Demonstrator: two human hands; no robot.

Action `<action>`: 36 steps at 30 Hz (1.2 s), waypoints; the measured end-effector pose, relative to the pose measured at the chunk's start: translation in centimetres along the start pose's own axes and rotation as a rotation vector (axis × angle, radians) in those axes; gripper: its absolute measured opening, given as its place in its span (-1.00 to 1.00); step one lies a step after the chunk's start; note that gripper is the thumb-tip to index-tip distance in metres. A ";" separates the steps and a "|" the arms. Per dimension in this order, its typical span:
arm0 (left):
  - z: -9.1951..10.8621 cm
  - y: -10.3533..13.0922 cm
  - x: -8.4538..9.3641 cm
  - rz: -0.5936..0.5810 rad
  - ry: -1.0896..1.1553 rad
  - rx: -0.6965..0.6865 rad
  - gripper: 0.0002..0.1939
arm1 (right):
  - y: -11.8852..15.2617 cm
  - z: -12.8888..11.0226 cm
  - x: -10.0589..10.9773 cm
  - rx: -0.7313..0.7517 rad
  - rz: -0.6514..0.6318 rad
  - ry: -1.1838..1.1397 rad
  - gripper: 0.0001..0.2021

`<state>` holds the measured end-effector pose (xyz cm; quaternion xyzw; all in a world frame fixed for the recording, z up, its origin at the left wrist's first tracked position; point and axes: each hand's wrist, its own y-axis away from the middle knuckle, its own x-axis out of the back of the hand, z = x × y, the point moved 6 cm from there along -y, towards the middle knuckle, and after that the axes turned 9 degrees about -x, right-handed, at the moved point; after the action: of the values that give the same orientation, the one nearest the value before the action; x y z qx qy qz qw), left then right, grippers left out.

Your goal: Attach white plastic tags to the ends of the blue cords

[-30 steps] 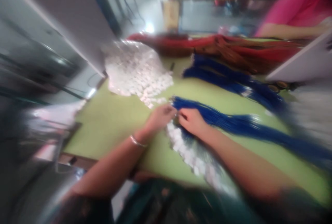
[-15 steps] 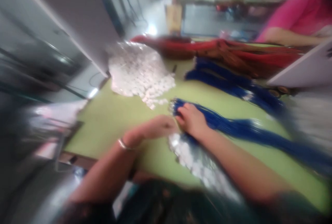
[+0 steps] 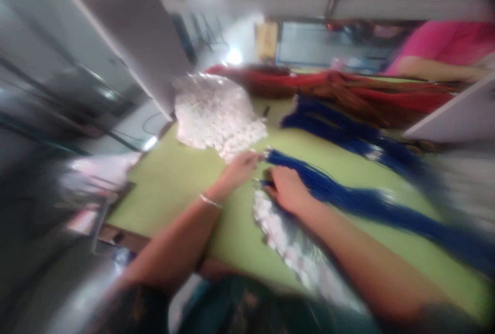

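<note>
My left hand (image 3: 242, 165), a bracelet at its wrist, reaches to the tips of a long bundle of blue wires (image 3: 348, 195). Its fingertips are pressed together there; blur hides what is between them. To the right, my right hand (image 3: 288, 187) is closed over some blue wires, whose pale ends poke out past its fingers. Below it lies a row of wires with white connectors (image 3: 276, 231), partly under clear plastic. A clear bag of small white connectors (image 3: 216, 112) spills onto the table just beyond my left hand.
More blue wire bundles (image 3: 332, 122) and a long heap of red and brown wires (image 3: 309, 84) lie across the far side of the green table (image 3: 162, 189). Panels stand at left and right. Across the table is a person in a pink top (image 3: 444, 48).
My left hand has moved away from my right hand, forward to the tips of the blue bundle. My right hand stays on the wires. The whole view has shifted slightly.
</note>
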<state>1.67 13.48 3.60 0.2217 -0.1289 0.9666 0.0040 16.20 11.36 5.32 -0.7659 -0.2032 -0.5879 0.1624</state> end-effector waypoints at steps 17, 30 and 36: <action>0.0 -0.7 1.8 -0.009 -0.858 -0.170 -0.72 | -1.0 2.4 -0.3 -0.101 0.144 -0.559 -0.77; 1.4 2.1 3.6 0.252 -0.008 0.091 -0.64 | -0.6 2.6 1.4 -0.181 0.216 -0.895 -0.84; 1.1 2.9 1.1 0.161 0.329 0.206 -0.64 | -0.9 2.9 1.9 -0.198 0.198 -0.966 -0.82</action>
<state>0.94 10.32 4.30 0.0490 -0.0445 0.9950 -0.0750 18.57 13.74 6.44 -0.9780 -0.1248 -0.1643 0.0313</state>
